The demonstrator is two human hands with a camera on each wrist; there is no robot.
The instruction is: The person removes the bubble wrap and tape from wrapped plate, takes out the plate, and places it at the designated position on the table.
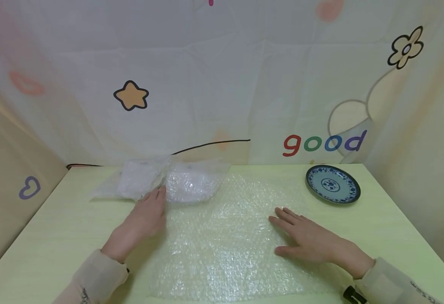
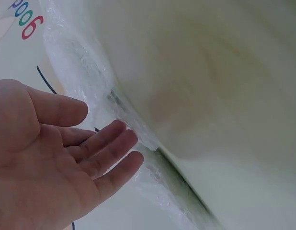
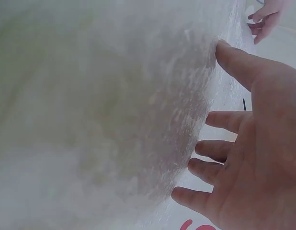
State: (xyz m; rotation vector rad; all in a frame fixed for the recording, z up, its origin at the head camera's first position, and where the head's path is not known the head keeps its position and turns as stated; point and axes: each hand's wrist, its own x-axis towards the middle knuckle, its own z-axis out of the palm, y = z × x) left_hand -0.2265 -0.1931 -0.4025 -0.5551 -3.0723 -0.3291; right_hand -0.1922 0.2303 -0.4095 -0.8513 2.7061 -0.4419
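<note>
A large sheet of clear bubble wrap [image 1: 214, 249] lies spread over the middle of the table. My right hand [image 1: 309, 238] is over its right part, fingers spread; in the right wrist view the fingertips [image 3: 198, 199] are right at the wrap's surface. At the back left lie two flat bundles in bubble wrap, a left one [image 1: 140, 177] and a right one [image 1: 191, 181]; what they contain is hidden. My left hand [image 1: 143, 215] reaches to their near edge, its fingers loosely extended. The left wrist view shows the left palm [image 2: 47, 177] holding nothing.
A blue-and-white patterned plate [image 1: 332, 184] sits at the back right of the pale table [image 1: 47, 236]. A printed curtain [image 1: 214, 93] hangs behind the table and along both sides.
</note>
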